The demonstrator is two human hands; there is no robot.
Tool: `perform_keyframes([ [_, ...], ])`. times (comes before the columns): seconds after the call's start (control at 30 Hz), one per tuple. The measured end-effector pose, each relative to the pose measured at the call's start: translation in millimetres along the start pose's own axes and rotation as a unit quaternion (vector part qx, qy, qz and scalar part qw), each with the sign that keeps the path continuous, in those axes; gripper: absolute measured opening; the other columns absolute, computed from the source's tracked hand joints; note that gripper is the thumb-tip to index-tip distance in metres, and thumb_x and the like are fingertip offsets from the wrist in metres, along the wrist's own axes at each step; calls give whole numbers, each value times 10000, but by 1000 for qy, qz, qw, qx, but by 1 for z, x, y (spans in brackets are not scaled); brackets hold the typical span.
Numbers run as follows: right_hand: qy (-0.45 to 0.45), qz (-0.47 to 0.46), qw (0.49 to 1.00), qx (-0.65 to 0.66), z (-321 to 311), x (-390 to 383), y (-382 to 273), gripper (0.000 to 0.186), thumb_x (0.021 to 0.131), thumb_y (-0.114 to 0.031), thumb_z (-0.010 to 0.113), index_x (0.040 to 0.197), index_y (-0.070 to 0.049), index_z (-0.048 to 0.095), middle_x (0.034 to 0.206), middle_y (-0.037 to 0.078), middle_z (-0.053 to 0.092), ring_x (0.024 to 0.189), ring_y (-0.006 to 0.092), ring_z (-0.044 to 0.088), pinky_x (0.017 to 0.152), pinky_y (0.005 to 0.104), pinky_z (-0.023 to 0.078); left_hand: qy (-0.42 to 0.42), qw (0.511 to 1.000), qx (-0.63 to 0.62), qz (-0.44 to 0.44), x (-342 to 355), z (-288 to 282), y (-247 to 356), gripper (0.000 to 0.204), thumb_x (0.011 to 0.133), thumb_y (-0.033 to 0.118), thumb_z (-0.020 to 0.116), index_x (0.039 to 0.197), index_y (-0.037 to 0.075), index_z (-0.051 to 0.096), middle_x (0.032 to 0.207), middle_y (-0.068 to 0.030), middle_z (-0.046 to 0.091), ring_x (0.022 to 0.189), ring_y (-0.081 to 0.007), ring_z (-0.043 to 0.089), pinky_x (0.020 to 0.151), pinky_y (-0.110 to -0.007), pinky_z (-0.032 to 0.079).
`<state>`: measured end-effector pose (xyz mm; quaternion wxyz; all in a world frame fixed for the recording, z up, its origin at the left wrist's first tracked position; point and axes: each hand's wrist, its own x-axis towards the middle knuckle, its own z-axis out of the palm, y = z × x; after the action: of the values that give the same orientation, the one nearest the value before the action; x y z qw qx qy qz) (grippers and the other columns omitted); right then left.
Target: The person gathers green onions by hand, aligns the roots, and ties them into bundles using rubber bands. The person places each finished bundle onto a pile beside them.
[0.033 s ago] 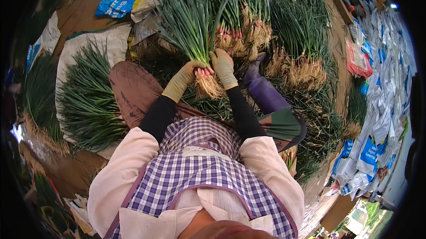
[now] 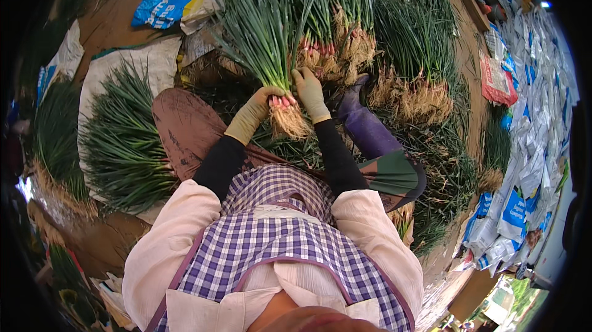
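Observation:
My left hand [image 2: 254, 115], in a tan glove, and my right hand [image 2: 310, 93], gloved the same, both clasp one bunch of green onions [image 2: 265, 30] just above its pale roots [image 2: 290, 121]. The bunch's long green leaves fan away from me. It is held over my lap, above a layer of loose onions. I wear a purple checked apron [image 2: 277, 239] over pink sleeves.
More rooted onion bundles [image 2: 410, 85] lie beyond and to the right. A heap of green onions [image 2: 123, 141] rests on a white sack [image 2: 145, 61] at my left. My purple boot [image 2: 364, 125] sticks out right. Blue and white sacks [image 2: 530, 122] are stacked along the right side.

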<state>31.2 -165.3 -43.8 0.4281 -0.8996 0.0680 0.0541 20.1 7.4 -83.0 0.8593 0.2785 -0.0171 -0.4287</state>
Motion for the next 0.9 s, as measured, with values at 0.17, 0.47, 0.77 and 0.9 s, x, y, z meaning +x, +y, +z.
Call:
perform_keyframes([
  [0.17,-159,198,842,476,-11,1,-30,242,955,-279,438,968,-70,560,708,13,551,522,110,452,446,249,362,-33,989,-147,5,-2,8,11,477,736,87,565,1149,-142,496,993,-232,608,636,-174,573,551,-244,475],
  [0.47,-333,191,811,442,-26,8,-5,206,917,-225,484,883,-48,584,682,-13,551,532,79,466,481,209,379,-200,968,-116,95,-12,44,13,573,687,148,608,1230,28,469,1007,-95,515,876,-198,466,842,-398,449],
  [0.77,-36,65,971,-225,-104,90,15,482,844,-433,577,1126,-42,573,946,140,649,854,300,615,805,393,484,-103,973,-125,163,15,8,17,424,795,188,586,1104,-101,563,1154,-214,571,1102,-311,541,1009,-428,402],
  [0.9,0,60,977,-206,-80,106,51,467,823,-421,591,1053,-15,603,1042,201,630,959,345,600,835,419,467,-98,971,-146,162,17,7,17,494,791,153,592,1208,-86,481,1114,-209,594,1099,-320,544,977,-448,428],
])
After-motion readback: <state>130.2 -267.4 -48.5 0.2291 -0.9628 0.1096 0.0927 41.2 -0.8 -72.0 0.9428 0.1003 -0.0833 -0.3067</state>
